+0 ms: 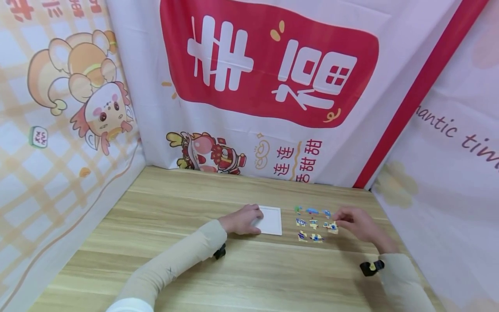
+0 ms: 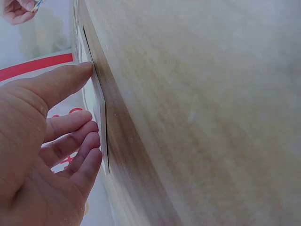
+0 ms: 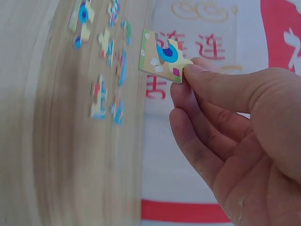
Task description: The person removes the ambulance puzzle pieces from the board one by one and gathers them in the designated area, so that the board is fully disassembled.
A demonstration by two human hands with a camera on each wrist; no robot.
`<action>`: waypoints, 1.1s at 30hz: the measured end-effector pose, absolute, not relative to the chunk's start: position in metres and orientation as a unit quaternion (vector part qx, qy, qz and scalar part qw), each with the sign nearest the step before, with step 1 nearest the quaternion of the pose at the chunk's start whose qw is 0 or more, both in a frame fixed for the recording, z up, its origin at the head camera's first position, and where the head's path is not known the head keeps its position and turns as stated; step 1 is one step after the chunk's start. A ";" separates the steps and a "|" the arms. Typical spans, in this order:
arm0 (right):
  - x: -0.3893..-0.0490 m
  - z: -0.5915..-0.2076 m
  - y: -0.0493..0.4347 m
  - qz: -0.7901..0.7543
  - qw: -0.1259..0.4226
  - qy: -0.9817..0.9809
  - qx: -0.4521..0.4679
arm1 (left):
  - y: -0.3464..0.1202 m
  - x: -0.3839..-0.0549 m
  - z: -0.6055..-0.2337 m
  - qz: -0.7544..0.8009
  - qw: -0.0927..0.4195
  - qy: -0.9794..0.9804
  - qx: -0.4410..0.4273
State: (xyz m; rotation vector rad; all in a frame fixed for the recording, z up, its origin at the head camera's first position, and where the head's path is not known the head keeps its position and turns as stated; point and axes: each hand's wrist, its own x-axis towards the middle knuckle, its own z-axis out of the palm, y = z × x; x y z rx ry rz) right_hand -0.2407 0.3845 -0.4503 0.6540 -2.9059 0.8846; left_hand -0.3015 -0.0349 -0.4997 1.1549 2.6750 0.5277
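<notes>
Between thumb and forefinger my right hand [image 1: 356, 221] pinches a jigsaw puzzle piece [image 3: 157, 60], raised above the table in the right wrist view. It has a straight-edged corner, white flowers on tan, and a blue round spot. Several other puzzle pieces [image 1: 316, 238] lie apart from one another in rough rows, left of that hand. My left hand [image 1: 243, 220] rests at the left side of a flat white puzzle tray [image 1: 271, 220]. Its thumb and fingers [image 2: 87, 155] are spread and touch the tray's edge and surface. No pieces show on the visible part of the tray.
All of this lies on a wood-grain table [image 1: 249, 264]. Printed cloth hangs behind it, with a red panel [image 1: 269, 104], and more cloth stands at the left and right sides. A black wrist camera [image 1: 371, 268] is strapped on the right wrist.
</notes>
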 end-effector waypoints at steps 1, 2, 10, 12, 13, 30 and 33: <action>-0.239 -0.452 0.388 0.289 0.021 -0.934 0.207 | -0.035 -0.302 -0.500 0.178 0.090 0.900 0.388; -0.238 -0.454 0.391 0.293 0.021 -0.934 0.206 | -0.035 -0.302 -0.500 0.177 0.090 0.900 0.389; -0.233 -0.473 0.402 0.307 -0.008 -0.931 0.197 | -0.035 -0.303 -0.500 0.170 0.089 0.900 0.391; -0.234 -0.479 0.401 0.304 -0.008 -0.932 0.200 | -0.035 -0.303 -0.500 0.171 0.090 0.900 0.391; -0.235 -0.481 0.400 0.301 -0.009 -0.932 0.202 | -0.035 -0.303 -0.500 0.170 0.090 0.900 0.391; -0.247 -0.498 0.395 0.272 -0.044 -0.940 0.201 | -0.034 -0.301 -0.497 0.167 0.096 0.903 0.385; -0.247 -0.497 0.395 0.270 -0.049 -0.943 0.190 | -0.034 -0.301 -0.498 0.166 0.096 0.904 0.383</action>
